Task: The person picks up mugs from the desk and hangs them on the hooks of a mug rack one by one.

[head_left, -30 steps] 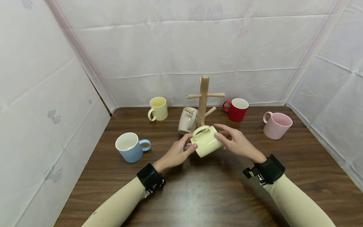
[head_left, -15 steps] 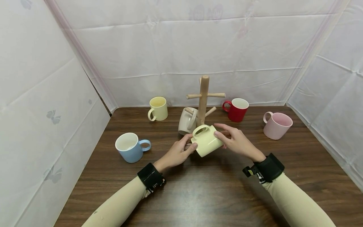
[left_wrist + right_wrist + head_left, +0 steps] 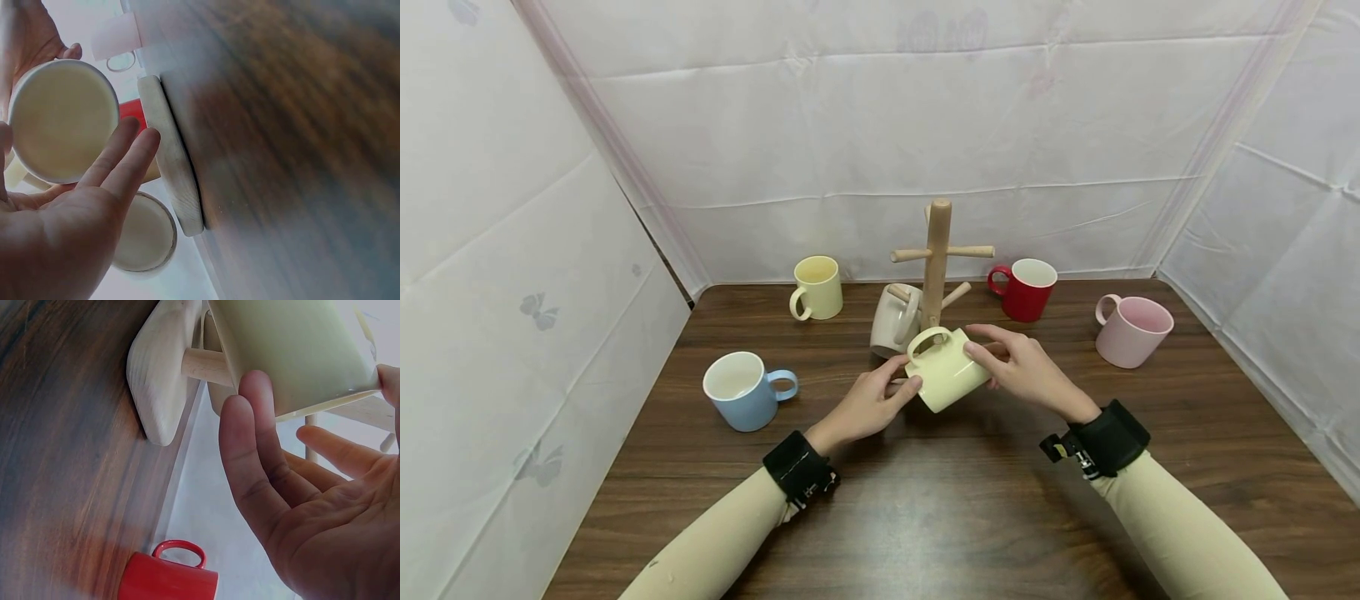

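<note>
A pale yellow mug (image 3: 950,372) lies on its side in the air in front of the wooden mug tree (image 3: 936,275), tilted, its handle facing the post. My left hand (image 3: 867,403) holds its left end between thumb and fingers; two fingers reach out straight in the left wrist view. At the other end, my right hand (image 3: 1026,371) pinches the mug with thumb and fingertips. A front peg shows by the handle; I cannot tell whether it passes through. Behind the left fingers, a whitish mug (image 3: 895,321) hangs tilted on a lower peg.
On the brown table (image 3: 917,517) stand a blue mug (image 3: 747,396) at left, another yellow mug (image 3: 820,289) at back left, a red mug (image 3: 1028,292) at back right and a pink mug (image 3: 1131,333) at right. White sheeting (image 3: 737,142) encloses the back and sides.
The pale yellow mug and both hands have shifted very slightly up towards the mug tree's post. The grip looks the same, and the other mugs stay put.
</note>
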`<state>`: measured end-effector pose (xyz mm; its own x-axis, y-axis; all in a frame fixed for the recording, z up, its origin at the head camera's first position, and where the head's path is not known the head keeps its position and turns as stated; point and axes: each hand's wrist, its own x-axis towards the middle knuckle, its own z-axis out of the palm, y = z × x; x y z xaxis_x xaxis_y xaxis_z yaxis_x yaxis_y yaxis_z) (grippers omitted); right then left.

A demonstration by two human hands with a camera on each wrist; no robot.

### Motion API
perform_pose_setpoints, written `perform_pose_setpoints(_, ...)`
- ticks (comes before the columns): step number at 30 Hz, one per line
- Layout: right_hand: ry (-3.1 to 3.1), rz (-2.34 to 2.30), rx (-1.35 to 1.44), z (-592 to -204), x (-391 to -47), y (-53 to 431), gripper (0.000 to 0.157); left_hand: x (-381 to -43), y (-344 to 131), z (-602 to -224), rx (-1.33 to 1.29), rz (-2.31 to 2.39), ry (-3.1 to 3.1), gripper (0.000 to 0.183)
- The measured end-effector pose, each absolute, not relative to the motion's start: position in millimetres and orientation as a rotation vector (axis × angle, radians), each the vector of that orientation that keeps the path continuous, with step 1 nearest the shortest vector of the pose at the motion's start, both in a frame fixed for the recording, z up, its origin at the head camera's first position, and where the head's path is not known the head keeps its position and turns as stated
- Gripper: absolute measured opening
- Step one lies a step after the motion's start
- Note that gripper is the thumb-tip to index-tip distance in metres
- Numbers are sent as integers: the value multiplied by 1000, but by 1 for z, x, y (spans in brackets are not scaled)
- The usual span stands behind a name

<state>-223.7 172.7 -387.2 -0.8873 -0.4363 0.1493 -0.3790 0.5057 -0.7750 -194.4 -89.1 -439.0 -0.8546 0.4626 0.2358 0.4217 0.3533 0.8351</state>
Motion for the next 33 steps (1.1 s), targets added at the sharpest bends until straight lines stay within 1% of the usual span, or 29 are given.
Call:
perform_pose_setpoints(8, 2747, -1266, -742, -385, -227, 171, 50, -193, -89, -437, 743, 1469, 2630, 62)
perform_pose_setpoints(19, 2770, -1223, -674, -385, -230, 168, 57, -196, -89, -441, 725, 1415, 2704, 73)
perform_pose_setpoints(27, 2767, -1202, -643, -386, -234, 168, 64, -198, -89, -439, 754, 1451, 2695, 71)
perform_pose_setpoints(33, 2795, -1172, -629, -387, -238, 168, 67, -200, -89, -440, 773, 1494, 2715, 64)
